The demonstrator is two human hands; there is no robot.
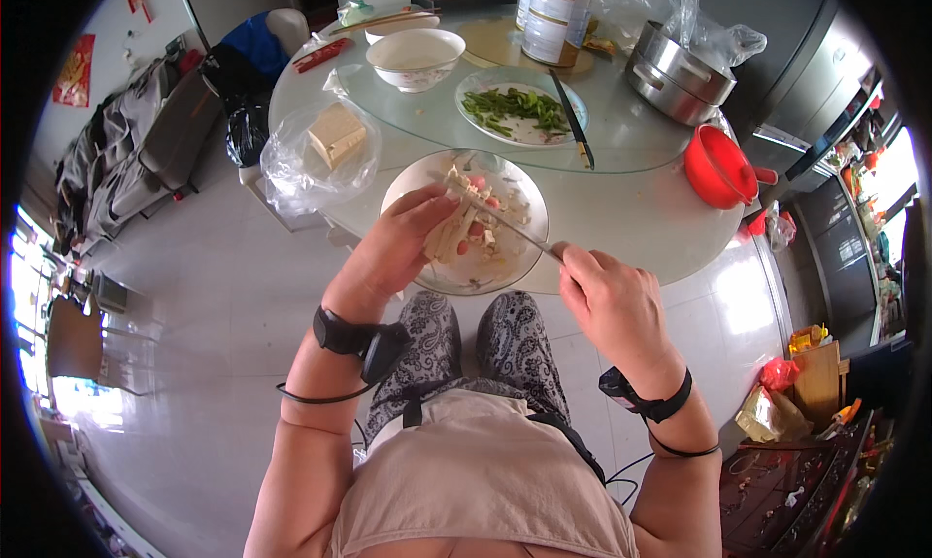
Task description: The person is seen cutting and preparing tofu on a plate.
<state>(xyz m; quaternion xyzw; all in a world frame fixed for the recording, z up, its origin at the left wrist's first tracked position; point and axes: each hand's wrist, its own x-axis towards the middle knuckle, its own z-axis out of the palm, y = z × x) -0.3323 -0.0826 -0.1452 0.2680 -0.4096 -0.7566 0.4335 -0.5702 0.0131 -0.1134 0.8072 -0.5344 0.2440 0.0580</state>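
Note:
My left hand (408, 226) cradles a pale tofu piece (444, 239) with cuts along it, above a white plate (528, 263). What look like its pink fingertips show at the tofu's right side. In my right hand (615, 296) is a knife (520, 232), gripped by the handle. Its narrow blade slants up and left across the tofu, its tip close to my left thumb. Small crumbled tofu bits (502, 246) lie on the plate. Left of the plate, a larger tofu block (337, 135) sits on a clear plastic bag (284, 168).
Beyond is a plate (473, 133) of cut green vegetables (517, 108), with a black-handled knife (571, 117) across its rim. A white bowl (415, 55), cans (557, 22), a steel pot (677, 73) and a red strainer or pan (717, 168) stand on the glass-topped round table (619, 215).

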